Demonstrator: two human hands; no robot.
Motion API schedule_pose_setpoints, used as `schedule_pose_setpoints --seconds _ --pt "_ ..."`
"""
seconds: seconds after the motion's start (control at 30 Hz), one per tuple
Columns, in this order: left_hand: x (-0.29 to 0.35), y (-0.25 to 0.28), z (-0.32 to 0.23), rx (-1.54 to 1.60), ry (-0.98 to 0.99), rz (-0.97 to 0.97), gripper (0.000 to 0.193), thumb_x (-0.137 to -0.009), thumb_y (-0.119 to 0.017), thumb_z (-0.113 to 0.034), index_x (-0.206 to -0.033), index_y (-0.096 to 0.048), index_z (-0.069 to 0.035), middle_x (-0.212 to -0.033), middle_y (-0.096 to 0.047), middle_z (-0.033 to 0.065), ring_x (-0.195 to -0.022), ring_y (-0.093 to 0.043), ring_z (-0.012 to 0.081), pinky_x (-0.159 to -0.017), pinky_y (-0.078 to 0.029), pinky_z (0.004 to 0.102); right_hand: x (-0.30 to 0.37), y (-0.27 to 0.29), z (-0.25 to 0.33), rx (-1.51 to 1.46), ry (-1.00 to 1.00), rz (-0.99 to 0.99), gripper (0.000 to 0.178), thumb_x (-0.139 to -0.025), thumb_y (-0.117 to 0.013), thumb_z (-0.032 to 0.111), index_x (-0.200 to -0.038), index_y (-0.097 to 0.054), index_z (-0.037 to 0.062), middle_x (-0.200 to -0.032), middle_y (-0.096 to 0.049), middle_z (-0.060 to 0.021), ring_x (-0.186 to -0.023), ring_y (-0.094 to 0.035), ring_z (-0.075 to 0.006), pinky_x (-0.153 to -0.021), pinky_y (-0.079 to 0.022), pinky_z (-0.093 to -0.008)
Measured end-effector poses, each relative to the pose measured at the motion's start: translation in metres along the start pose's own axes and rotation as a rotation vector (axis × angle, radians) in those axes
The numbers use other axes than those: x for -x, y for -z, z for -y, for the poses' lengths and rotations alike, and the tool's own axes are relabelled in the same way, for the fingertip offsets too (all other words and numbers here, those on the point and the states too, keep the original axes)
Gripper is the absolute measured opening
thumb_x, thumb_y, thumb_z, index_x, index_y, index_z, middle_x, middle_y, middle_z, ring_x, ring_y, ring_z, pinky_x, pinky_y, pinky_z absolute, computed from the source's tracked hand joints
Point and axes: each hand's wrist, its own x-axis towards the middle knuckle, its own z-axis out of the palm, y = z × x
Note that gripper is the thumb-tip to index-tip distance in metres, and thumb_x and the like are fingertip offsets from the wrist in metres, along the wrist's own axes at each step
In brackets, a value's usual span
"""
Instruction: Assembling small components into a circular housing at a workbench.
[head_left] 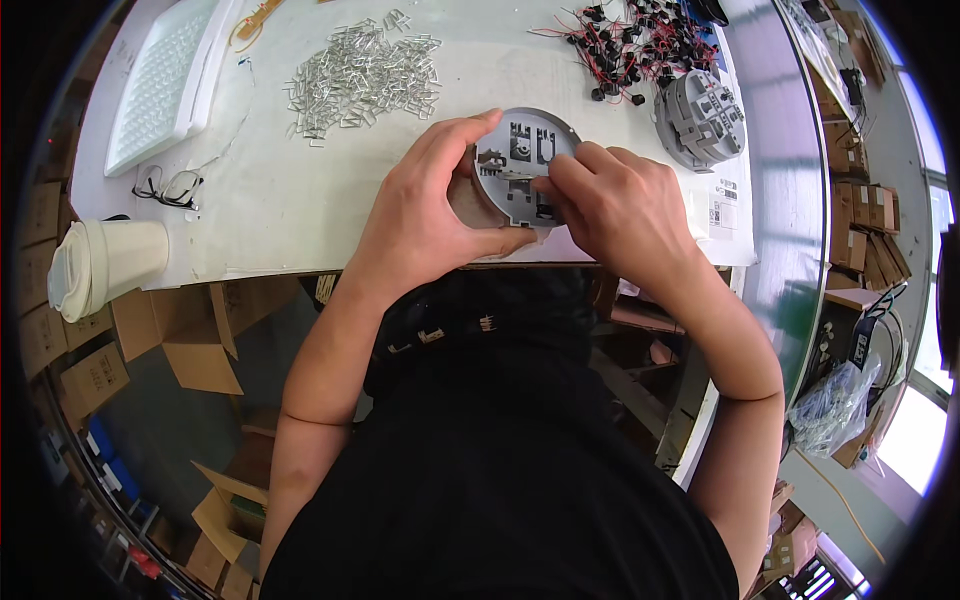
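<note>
A round grey plastic housing with cut-outs and raised ribs is held just over the table's near edge. My left hand grips it, thumb along the near side and fingers round the far left rim. My right hand is closed in a pinch at the housing's right side, its fingertips reaching over the inner face. A thin, light metal piece lies across the middle of the housing by those fingertips; whether they hold it I cannot make out. Beyond lies a heap of small U-shaped metal pieces.
Several similar grey housings stand stacked at the right, near a pile of black parts with red wires. On the left are a white tray, eyeglasses and a cream lidded cup at the table's edge. Cardboard boxes sit below.
</note>
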Motion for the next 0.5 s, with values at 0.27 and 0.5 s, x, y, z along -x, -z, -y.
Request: schedule_pose_setpoints --seconds 0.27,0.5 --pt "-0.0007 -0.0051 0.0027 0.008 -0.001 -0.011 0.095 -0.064 -0.103 -0.021 -0.145 -0.059 -0.004 -0.133 -0.067 0.0125 -0.098 -0.067 0.0249 -0.089 -0.059 0.0374 0.0014 0.0006 -0.0002 0.024 -0.011 0.002 0.023 -0.097 -0.076 0.025 -0.085 -0.062 0.0106 -0.077 -0.058 -0.0062 -0.067 -0.065 -0.0281 -0.056 -0.050 -0.0428" --pt "-0.0007 -0.0043 0.0051 -0.001 -0.005 -0.014 0.094 -0.064 -0.103 -0.021 -0.145 -0.059 -0.004 -0.134 -0.067 0.0126 -0.102 -0.068 0.0262 -0.088 -0.059 0.0376 -0.0001 0.0004 0.0001 0.030 -0.004 0.009 0.022 -0.097 -0.076 0.023 -0.085 -0.062 0.0105 -0.076 -0.058 -0.0058 -0.067 -0.064 -0.0282 -0.056 -0.051 -0.0424"
